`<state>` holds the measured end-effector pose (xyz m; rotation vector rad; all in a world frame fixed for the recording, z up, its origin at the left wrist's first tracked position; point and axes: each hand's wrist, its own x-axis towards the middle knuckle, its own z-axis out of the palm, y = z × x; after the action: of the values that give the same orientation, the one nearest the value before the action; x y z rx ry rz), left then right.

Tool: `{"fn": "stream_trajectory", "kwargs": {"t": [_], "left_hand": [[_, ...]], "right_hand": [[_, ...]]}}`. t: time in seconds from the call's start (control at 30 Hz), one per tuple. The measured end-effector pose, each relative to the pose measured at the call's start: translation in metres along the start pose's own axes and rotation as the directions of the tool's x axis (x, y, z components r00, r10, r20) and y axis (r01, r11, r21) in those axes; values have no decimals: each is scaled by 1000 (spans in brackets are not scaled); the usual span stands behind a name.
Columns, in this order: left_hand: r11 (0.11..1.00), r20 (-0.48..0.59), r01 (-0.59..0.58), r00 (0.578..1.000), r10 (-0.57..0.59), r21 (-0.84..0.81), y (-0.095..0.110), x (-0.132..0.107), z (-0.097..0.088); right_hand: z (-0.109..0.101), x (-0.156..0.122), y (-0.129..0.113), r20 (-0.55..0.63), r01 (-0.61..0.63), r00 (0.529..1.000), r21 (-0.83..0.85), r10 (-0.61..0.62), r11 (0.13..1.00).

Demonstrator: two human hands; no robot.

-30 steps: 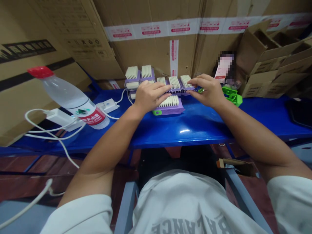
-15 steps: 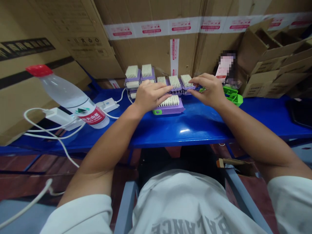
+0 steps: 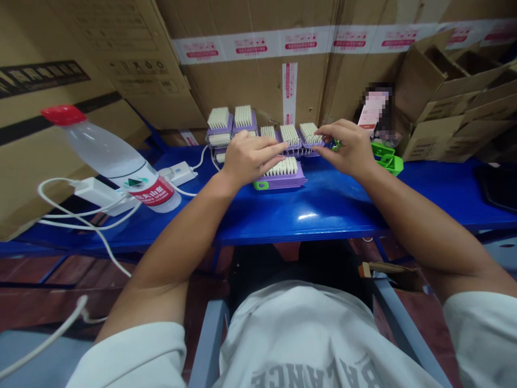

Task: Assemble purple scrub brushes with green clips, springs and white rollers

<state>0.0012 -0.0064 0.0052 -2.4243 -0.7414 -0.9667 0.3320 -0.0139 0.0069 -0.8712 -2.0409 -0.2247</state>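
My left hand [image 3: 251,155] reaches over a purple block with rows of white bristle-like pieces [image 3: 281,173], its fingers closed at one end of a thin silvery strand [image 3: 298,152]. The strand runs between my two hands; what it is exactly is too small to tell. On its right end sit the curved thumb and fingertips of my right hand [image 3: 346,146]. A small green piece [image 3: 335,145] shows inside that hand. Just behind the strand stand similar purple blocks with white tops [image 3: 289,136]. My left hand hides part of the front block.
More purple blocks [image 3: 243,117] stand at the back left. A water bottle [image 3: 150,186] leans over white chargers and cables [image 3: 103,196]. Green plastic parts [image 3: 386,159] lie right of my hand, before a phone [image 3: 373,110]. Cardboard boxes [image 3: 438,116] line the back of the blue table [image 3: 307,218].
Both hands stay almost where they were, with the strand between them. My right hand's fingers have shifted very slightly; the blocks have not moved.
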Motion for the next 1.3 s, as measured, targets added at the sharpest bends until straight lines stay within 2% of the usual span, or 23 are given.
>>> {"fn": "stream_trajectory", "kwargs": {"t": [0.33,0.47,0.73,0.87,1.03,1.17,1.3], "left_hand": [[998,4,58,998,-58,0,1,-1,-5],[997,-35,71,997,-72,-13,1,-1,-5],[993,-69,115,991,-115,-16,0,-3,-2],[992,-64,130,989,-130,-4,-2,-3,-1],[995,-49,101,994,-101,8,-4,-3,1],[999,8,52,999,-52,-2,-8,-3,2],[1000,31,9,999,-9,0,-11,-4,1]], "right_hand": [[0,1,-1,19,9,1000,23,-9,1000],[-1,1,-2,35,12,999,31,-14,999],[-3,2,-6,123,7,992,76,-16,997],[-5,3,-5,198,55,977,134,-81,989],[-6,2,0,302,108,938,220,-173,970],[-6,2,6,334,124,917,283,-219,951],[-9,3,9,355,81,910,357,-216,931]]}}
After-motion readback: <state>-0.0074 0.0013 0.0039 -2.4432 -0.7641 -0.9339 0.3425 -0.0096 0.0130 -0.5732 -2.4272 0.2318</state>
